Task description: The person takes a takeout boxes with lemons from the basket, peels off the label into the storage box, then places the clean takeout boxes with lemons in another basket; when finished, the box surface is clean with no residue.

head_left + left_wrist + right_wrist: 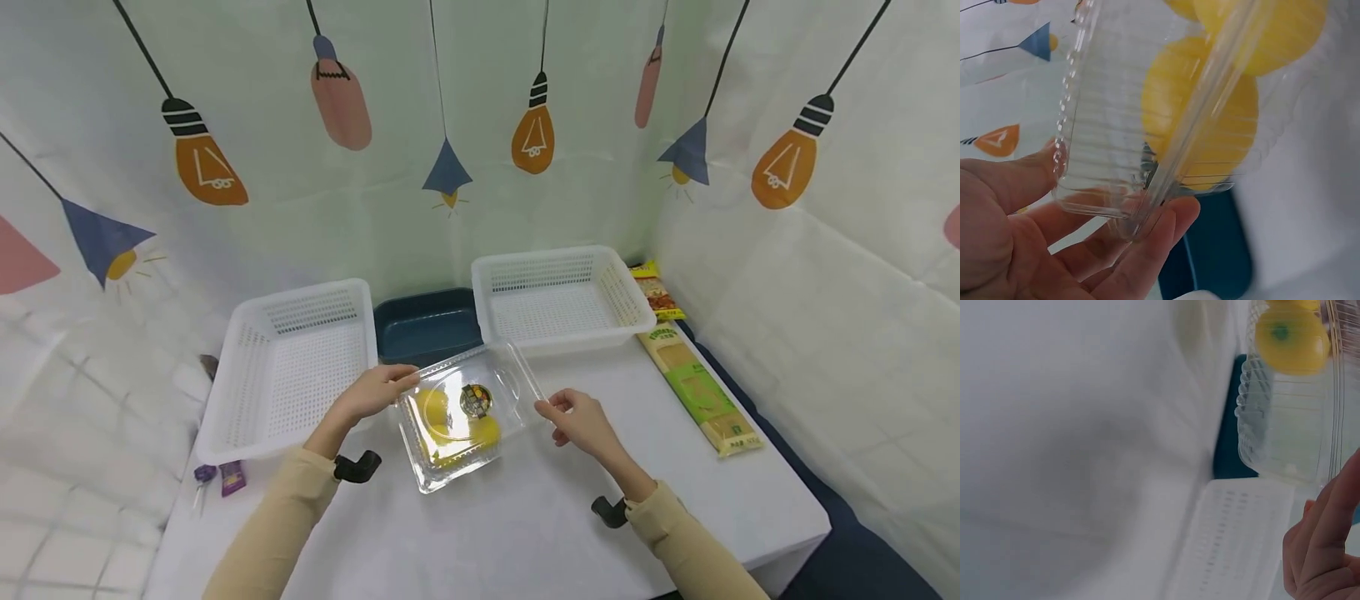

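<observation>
A clear plastic clamshell box (517, 392) is held tilted over the table, its lid closed and a round dark label (476, 401) on top. Several round yellow fruits (486, 431) have slid together toward its left end. My left hand (375, 390) grips the upper left corner, thumb on one side and fingers on the other, as the left wrist view shows around the box corner (1097, 203). At the opposite, right-hand corner, my right hand (581, 425) pinches the rim between thumb and forefinger. In the right wrist view its fingers (1329, 531) lie against the box's end.
Two white perforated baskets (217, 417) (566, 337) flank a dark teal tray (427, 321) along the back. On the right lie a noodle pack (697, 387) and a yellow-red snack bag (660, 292). A lollipop (204, 475) and a purple candy (232, 478) sit at left.
</observation>
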`<control>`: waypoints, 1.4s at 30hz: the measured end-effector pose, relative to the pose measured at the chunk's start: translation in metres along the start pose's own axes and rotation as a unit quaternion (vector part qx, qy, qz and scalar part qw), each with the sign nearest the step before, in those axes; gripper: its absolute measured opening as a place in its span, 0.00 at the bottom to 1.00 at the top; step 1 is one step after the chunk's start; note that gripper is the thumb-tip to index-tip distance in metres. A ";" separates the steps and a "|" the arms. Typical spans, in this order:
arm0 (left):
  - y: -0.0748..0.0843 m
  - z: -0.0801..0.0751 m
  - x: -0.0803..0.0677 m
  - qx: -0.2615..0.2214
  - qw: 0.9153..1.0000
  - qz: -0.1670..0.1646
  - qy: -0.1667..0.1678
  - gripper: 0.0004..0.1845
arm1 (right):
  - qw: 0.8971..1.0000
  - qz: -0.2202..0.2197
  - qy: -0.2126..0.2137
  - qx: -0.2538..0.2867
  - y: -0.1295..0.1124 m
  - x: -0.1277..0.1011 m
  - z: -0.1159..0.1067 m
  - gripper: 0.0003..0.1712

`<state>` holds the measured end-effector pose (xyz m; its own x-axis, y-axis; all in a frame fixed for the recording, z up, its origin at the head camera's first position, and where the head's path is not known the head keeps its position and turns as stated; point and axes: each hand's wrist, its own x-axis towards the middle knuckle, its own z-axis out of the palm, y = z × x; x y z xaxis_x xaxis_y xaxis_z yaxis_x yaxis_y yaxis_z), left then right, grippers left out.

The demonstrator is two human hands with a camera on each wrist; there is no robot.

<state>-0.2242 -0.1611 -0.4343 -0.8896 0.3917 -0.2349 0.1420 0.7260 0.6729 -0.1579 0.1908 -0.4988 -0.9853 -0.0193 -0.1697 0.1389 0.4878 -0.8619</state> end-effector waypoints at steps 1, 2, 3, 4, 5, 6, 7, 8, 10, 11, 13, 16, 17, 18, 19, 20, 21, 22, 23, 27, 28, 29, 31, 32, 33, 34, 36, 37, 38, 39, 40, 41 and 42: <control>0.000 0.003 0.002 0.006 1.000 -0.001 0.003 0.28 | 1.000 0.006 0.001 0.003 0.003 -0.001 0.001 0.27; 0.000 0.006 0.005 0.013 1.000 -0.002 0.006 0.28 | 1.000 0.012 0.000 0.007 0.005 -0.002 0.002 0.26; 0.000 0.009 0.008 0.021 1.000 0.000 0.009 0.28 | 1.000 0.018 0.000 0.012 0.008 -0.003 0.004 0.26; 0.000 0.011 0.011 0.025 1.000 0.000 0.009 0.28 | 1.000 0.024 -0.003 0.016 0.011 -0.004 0.005 0.26; 0.000 0.012 0.014 0.028 1.000 0.000 0.010 0.28 | 0.999 0.028 -0.005 0.021 0.013 -0.004 0.006 0.26; 0.000 0.014 0.017 0.029 1.000 -0.001 0.010 0.28 | 0.999 0.033 -0.008 0.025 0.016 -0.004 0.008 0.26; 0.000 0.015 0.019 0.032 0.999 -0.001 0.009 0.27 | 0.999 0.036 -0.010 0.027 0.018 -0.005 0.009 0.26; -0.001 0.016 0.022 0.035 0.999 -0.001 0.007 0.27 | 0.999 0.038 -0.011 0.029 0.019 -0.005 0.010 0.25; -0.002 0.017 0.027 0.036 0.999 -0.003 0.000 0.27 | 0.999 0.042 -0.011 0.032 0.022 -0.005 0.012 0.25; -0.003 0.018 0.030 0.037 0.999 -0.005 -0.002 0.27 | 0.999 0.043 -0.011 0.032 0.022 -0.005 0.013 0.24; -0.005 0.019 0.035 0.046 0.999 -0.005 -0.008 0.26 | 0.999 0.046 -0.011 0.026 0.023 -0.005 0.013 0.24; -0.008 0.023 0.042 0.052 0.999 -0.005 -0.014 0.26 | 0.998 0.052 -0.015 0.013 0.024 -0.004 0.012 0.23; -0.009 0.024 0.044 0.058 0.998 -0.001 -0.014 0.26 | 0.998 0.054 -0.018 0.008 0.024 -0.003 0.012 0.23; -0.009 0.025 0.046 0.062 0.998 0.002 -0.013 0.25 | 0.998 0.057 -0.021 0.003 0.025 -0.002 0.012 0.23; -0.010 0.026 0.049 0.062 0.998 0.005 -0.012 0.25 | 0.998 0.060 -0.022 -0.001 0.025 -0.002 0.012 0.23; -0.010 0.028 0.051 0.066 0.998 0.010 -0.008 0.25 | 0.998 0.061 -0.023 -0.004 0.026 -0.001 0.011 0.23; -0.009 0.029 0.054 0.071 0.997 0.016 -0.005 0.25 | 0.998 0.061 -0.023 -0.008 0.026 0.000 0.011 0.23; -0.009 0.030 0.056 0.072 0.997 0.018 -0.002 0.25 | 0.998 0.060 -0.023 -0.014 0.026 0.001 0.011 0.23; -0.009 0.031 0.058 0.076 0.997 0.019 0.001 0.25 | 0.998 0.057 -0.023 -0.020 0.026 0.002 0.010 0.23; -0.010 0.036 0.063 0.088 0.996 0.008 0.006 0.25 | 0.998 0.045 -0.030 -0.033 0.026 0.003 0.009 0.25; -0.012 0.038 0.064 0.087 0.996 0.003 0.007 0.25 | 0.998 0.045 -0.033 -0.033 0.026 0.003 0.009 0.26; -0.013 0.040 0.064 0.091 0.996 0.002 0.007 0.25 | 0.998 0.046 -0.036 -0.033 0.026 0.003 0.009 0.27; -0.016 0.043 0.064 0.090 0.996 0.005 0.007 0.24 | 0.997 0.050 -0.040 -0.031 0.026 0.003 0.009 0.28; -0.016 0.044 0.065 0.088 0.996 0.009 0.008 0.24 | 0.997 0.050 -0.041 -0.035 0.026 0.002 0.008 0.29; -0.016 0.044 0.065 0.086 0.996 0.012 0.008 0.24 | 0.997 0.048 -0.041 -0.039 0.025 0.003 0.008 0.29; -0.015 0.044 0.065 0.082 0.996 0.016 0.006 0.24 | 0.997 0.046 -0.042 -0.044 0.024 0.003 0.007 0.28; -0.012 0.043 0.065 0.080 0.997 0.020 0.002 0.25 | 0.996 0.038 -0.046 -0.063 0.021 0.005 0.005 0.28; -0.011 0.043 0.065 0.079 0.997 0.019 -0.001 0.25 | 0.995 0.033 -0.049 -0.076 0.019 0.006 0.004 0.28; -0.010 0.042 0.064 0.074 0.997 0.016 -0.005 0.26 | 0.994 0.029 -0.052 -0.091 0.017 0.007 0.002 0.29; -0.009 0.042 0.063 0.069 0.998 0.013 -0.008 0.28 | 0.992 0.026 -0.055 -0.106 0.015 0.008 0.001 0.30; -0.007 0.042 0.062 0.065 0.998 0.011 -0.011 0.29 | 0.990 0.024 -0.057 -0.124 0.012 0.008 0.000 0.31; -0.006 0.043 0.060 0.059 0.998 0.010 -0.013 0.30 | 0.988 0.019 -0.056 -0.143 0.009 0.008 -0.002 0.32; -0.005 0.044 0.058 0.055 0.998 0.013 -0.014 0.32 | 0.985 0.014 -0.054 -0.161 0.006 0.008 -0.004 0.34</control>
<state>-0.2578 -0.1177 -0.4821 -0.8726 0.4256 -0.2395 0.2125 0.7724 0.5985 -0.1649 0.1975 -0.5033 -0.9628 -0.0866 -0.2560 0.1097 0.7405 -0.6631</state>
